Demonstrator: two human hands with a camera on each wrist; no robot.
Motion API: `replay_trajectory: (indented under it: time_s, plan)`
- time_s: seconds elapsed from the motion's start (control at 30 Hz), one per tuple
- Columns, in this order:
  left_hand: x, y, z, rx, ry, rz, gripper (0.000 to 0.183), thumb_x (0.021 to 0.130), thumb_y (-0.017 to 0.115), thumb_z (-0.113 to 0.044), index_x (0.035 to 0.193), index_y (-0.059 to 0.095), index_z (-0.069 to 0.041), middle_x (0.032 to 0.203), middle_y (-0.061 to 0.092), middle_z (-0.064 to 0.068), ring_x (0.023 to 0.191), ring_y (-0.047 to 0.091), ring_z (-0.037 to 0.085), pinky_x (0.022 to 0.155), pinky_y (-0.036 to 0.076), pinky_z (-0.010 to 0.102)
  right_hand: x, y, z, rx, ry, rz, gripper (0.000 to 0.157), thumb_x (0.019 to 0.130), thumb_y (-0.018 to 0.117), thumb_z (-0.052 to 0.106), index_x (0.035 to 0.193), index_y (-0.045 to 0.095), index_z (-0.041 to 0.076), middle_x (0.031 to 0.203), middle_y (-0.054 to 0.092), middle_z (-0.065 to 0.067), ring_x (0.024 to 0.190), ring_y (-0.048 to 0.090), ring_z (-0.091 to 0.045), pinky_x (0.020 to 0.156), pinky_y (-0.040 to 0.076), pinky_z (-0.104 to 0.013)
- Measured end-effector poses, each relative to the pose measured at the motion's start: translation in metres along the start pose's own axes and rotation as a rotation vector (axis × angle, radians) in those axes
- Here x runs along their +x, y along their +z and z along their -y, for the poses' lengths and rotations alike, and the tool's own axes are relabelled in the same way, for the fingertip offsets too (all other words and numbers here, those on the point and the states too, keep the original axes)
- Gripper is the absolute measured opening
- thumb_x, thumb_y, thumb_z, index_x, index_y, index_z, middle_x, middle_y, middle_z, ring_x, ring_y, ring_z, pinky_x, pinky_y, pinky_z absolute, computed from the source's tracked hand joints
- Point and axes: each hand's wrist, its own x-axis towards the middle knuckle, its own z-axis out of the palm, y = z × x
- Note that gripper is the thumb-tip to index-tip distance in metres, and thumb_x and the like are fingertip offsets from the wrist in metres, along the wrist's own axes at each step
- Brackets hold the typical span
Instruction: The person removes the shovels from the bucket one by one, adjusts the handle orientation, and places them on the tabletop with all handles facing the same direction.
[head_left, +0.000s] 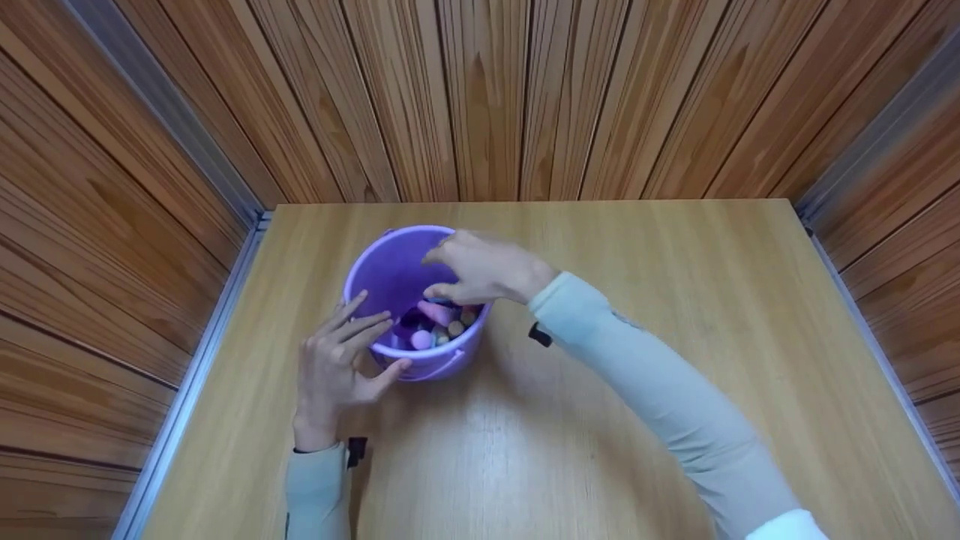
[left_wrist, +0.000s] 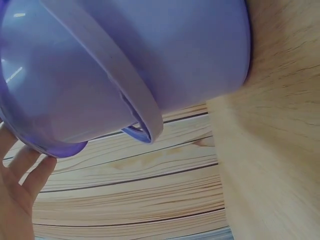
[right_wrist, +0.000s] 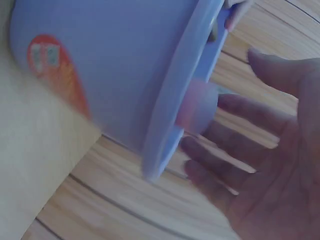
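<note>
A purple bucket (head_left: 390, 259) stands on the table, with several small pink, brown and bluish pieces (head_left: 436, 313) at its bottom. At its left rim is my left hand (head_left: 337, 367), fingers spread and fairly straight; the left wrist view has the fingertips touching the rim. My right hand (head_left: 480, 266) reaches over the right side of the opening, thumb apart from the fingers. In the right wrist view its fingers are extended beside a blurred pink-and-white rounded piece (right_wrist: 197, 107) at the rim; whether they touch it I cannot tell.
The bucket's handle (left_wrist: 120, 70) hangs down its outer side. An orange label (right_wrist: 57, 70) is on the bucket wall. The wooden tabletop (head_left: 637, 300) meets plank walls (head_left: 487, 97) at the back and sides, with metal rails (head_left: 187, 420) along the side edges.
</note>
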Motion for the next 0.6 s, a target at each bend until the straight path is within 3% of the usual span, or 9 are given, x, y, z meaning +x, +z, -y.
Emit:
replay_trajectory:
  time_s: [0.07, 0.17, 0.27, 0.4, 0.6]
  plan:
    - [-0.001, 0.0, -0.001, -0.002, 0.004, -0.002, 0.066, 0.092, 0.067, -0.071, 0.112, 0.084, -0.01, 0.111, 0.082, 0.011, 0.127, 0.07, 0.04, 0.102, 0.06, 0.06, 0.007, 0.003, 0.009, -0.034, 0.004, 0.047, 0.048, 0.105, 0.067, 0.042, 0.141, 0.067, 0.01, 0.126, 0.075, -0.01, 0.112, 0.074, -0.024, 0.102, 0.062, -0.039]
    - [-0.003, 0.0, -0.002, 0.0, 0.011, -0.011, 0.065, 0.092, 0.067, -0.07, 0.111, 0.084, -0.01, 0.111, 0.083, 0.011, 0.126, 0.071, 0.04, 0.1, 0.061, 0.059, 0.015, 0.01, 0.022, -0.081, 0.035, 0.1, 0.037, 0.104, 0.069, 0.039, 0.127, 0.073, 0.01, 0.099, 0.075, -0.004, 0.084, 0.071, -0.018, 0.079, 0.062, -0.032]
    - [-0.004, 0.001, 0.0, 0.006, 0.024, -0.027, 0.068, 0.092, 0.066, -0.072, 0.108, 0.084, -0.008, 0.108, 0.083, 0.011, 0.123, 0.072, 0.04, 0.099, 0.062, 0.058, 0.022, 0.018, 0.033, -0.112, 0.079, 0.138, 0.03, 0.103, 0.072, 0.036, 0.118, 0.074, 0.011, 0.091, 0.07, -0.002, 0.078, 0.068, -0.017, 0.07, 0.06, -0.03]
    - [-0.004, 0.004, 0.004, 0.021, 0.055, -0.056, 0.07, 0.093, 0.063, -0.073, 0.106, 0.084, -0.007, 0.106, 0.083, 0.012, 0.118, 0.075, 0.041, 0.1, 0.062, 0.058, 0.032, 0.027, 0.041, -0.111, 0.136, 0.186, 0.028, 0.1, 0.076, 0.03, 0.119, 0.073, 0.009, 0.097, 0.068, -0.005, 0.082, 0.068, -0.02, 0.073, 0.061, -0.031]
    - [0.001, 0.011, 0.008, -0.045, 0.119, -0.143, 0.065, 0.094, 0.066, -0.068, 0.11, 0.084, -0.007, 0.111, 0.083, 0.01, 0.114, 0.075, 0.043, 0.099, 0.061, 0.063, 0.043, 0.035, 0.04, -0.181, 0.195, 0.174, 0.031, 0.097, 0.078, 0.018, 0.126, 0.071, 0.009, 0.119, 0.069, -0.009, 0.098, 0.066, -0.023, 0.094, 0.064, -0.041]
